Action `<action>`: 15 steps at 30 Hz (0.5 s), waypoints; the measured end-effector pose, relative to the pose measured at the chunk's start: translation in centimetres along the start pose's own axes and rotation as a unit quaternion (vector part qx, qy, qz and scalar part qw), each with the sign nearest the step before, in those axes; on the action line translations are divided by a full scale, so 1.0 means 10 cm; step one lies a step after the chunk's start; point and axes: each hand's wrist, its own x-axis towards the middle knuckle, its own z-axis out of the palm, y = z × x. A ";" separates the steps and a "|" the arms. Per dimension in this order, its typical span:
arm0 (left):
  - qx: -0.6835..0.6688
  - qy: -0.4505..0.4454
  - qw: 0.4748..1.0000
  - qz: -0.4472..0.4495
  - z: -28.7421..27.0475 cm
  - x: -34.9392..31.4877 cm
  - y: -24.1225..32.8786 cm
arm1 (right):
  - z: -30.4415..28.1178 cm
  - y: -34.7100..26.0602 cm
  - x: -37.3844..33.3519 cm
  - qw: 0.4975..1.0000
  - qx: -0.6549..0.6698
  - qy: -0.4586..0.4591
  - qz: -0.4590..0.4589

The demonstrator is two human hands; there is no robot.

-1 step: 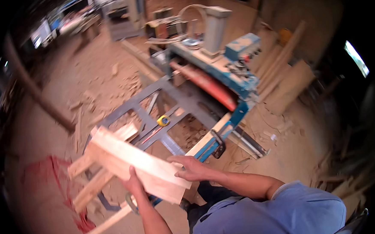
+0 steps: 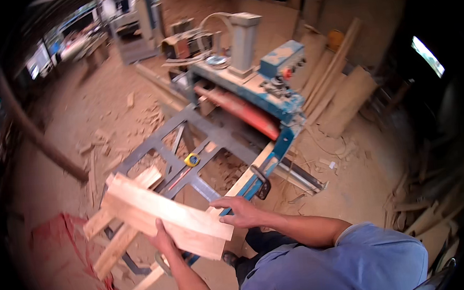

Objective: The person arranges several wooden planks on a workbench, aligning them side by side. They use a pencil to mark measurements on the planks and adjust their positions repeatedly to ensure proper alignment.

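Two pale wooden boards (image 2: pixel 161 208) lie together, one overlapping the other, slanting from the far left toward my body. My left hand (image 2: pixel 165 241) is closed on their near-left edge, thumb on top and the other fingers hidden underneath. At the right end of the boards is my right hand (image 2: pixel 240 211), its index finger stretched out and its thumb apart at the boards' edge. Beneath the boards, more wooden pieces (image 2: pixel 116 248) stick out to the left. A yellow tape measure (image 2: pixel 192 159) and a red pencil-like stick (image 2: pixel 179 180) rest on the grey metal frame (image 2: pixel 162 136) beyond.
A blue machine (image 2: pixel 282 59) with a red roller-like bar (image 2: pixel 240 110) stands ahead. A black clamp (image 2: pixel 261 182) grips a wooden strip along its side. Planks (image 2: pixel 333 69) lean at the right. Wood scraps (image 2: pixel 150 115) litter the floor, with red sheeting (image 2: pixel 63 245) at the left.
The view has turned slightly, so the machine and frame appear further left. The near ends of the boards sit slightly lower in view; both hands keep their places on them.
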 end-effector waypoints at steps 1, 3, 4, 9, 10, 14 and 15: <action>-0.022 -0.025 0.999 0.008 0.01 -0.03 0.05 | -0.32 0.01 -0.19 0.999 0.034 0.031 0.007; 0.004 -0.017 1.000 0.025 0.07 -0.07 0.14 | -1.08 -0.11 -0.56 0.967 0.148 0.193 0.073; 0.014 -0.009 0.999 0.035 0.03 0.15 -0.06 | -1.48 -0.05 -0.67 0.950 0.157 0.269 -0.006; 0.358 0.097 0.928 0.030 0.22 0.17 0.12 | -3.24 0.48 -0.79 0.836 0.207 0.508 0.029; 0.401 0.109 0.909 0.026 0.32 0.15 0.20 | -3.48 0.62 -0.71 0.825 0.197 0.529 0.037; 0.614 0.235 0.751 0.060 0.71 -0.14 0.20 | -4.30 1.52 -0.24 0.843 0.155 0.509 0.077; 0.669 0.216 0.706 0.080 0.68 -0.06 0.06 | -4.48 1.77 -0.11 0.857 0.117 0.495 0.085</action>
